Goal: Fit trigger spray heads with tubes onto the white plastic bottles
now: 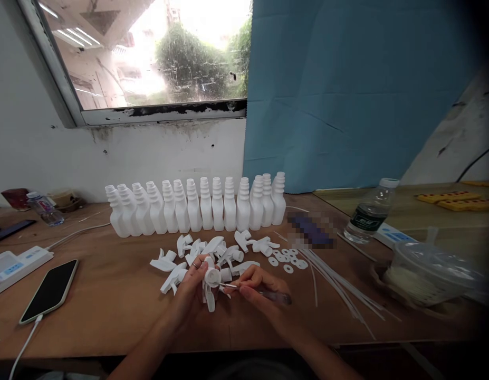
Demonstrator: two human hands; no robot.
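My left hand (192, 287) is closed around a white trigger spray head (211, 282), its round cap opening turned toward me and its trigger hanging down. In my right hand (258, 287) is a slim tool (278, 297) with a thin metal shaft and a clear handle. The shaft's tip is at the rim of the spray head's opening; whether it touches inside I cannot tell. Just behind my hands lie several loose white spray heads (230, 255) in a heap. To the right of them are flat white ring washers (288, 268) and a bundle of thin white tubes (337, 282).
White spray bottles (192, 208) without tops stand in a row at the back. A phone (50, 290) on a cable and a power strip (20, 270) lie left. At right are a water bottle (371, 214), a lidded plastic bowl (422, 274) and a blurred purple item (313, 229).
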